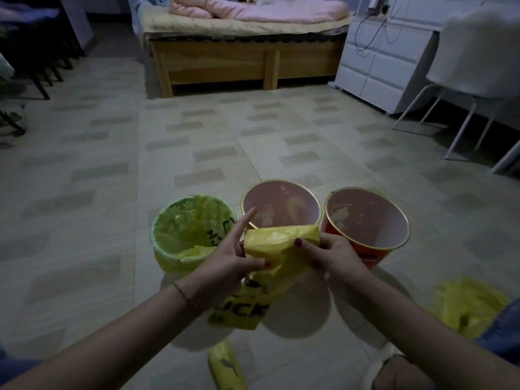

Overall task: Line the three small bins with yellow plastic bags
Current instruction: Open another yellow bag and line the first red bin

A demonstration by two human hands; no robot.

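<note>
The left hand (225, 263) pinches one edge of a yellow bag (277, 249) between thumb and bent fingers, with the first finger sticking out straight; the right hand (334, 257) has its thumb and fingers closed on the other edge; the bag hangs between them, above the floor and just in front of the middle bin (281, 204).

The bag's mouth looks stuck shut, so the thin plastic could rip if the hands pull too hard; the bag could also slip out, since each hand only holds a small bit; a bump from a wrist could tip the middle bin or the right bin (365, 218), because both are bare and look light; the left bin (191, 235) already has its yellow liner folded over the rim.

The three bins stand side by side on a pale tiled floor (197, 142); a roll of bags (225, 367) lies near the bottom edge of the floor; a crumpled yellow bag (470, 308) lies by the right edge; a wooden bed (242, 57) with a pink blanket (253, 8) sits far back; white drawers (382, 60) and a white chair (475, 54) stand at the right; the room is dim.
</note>
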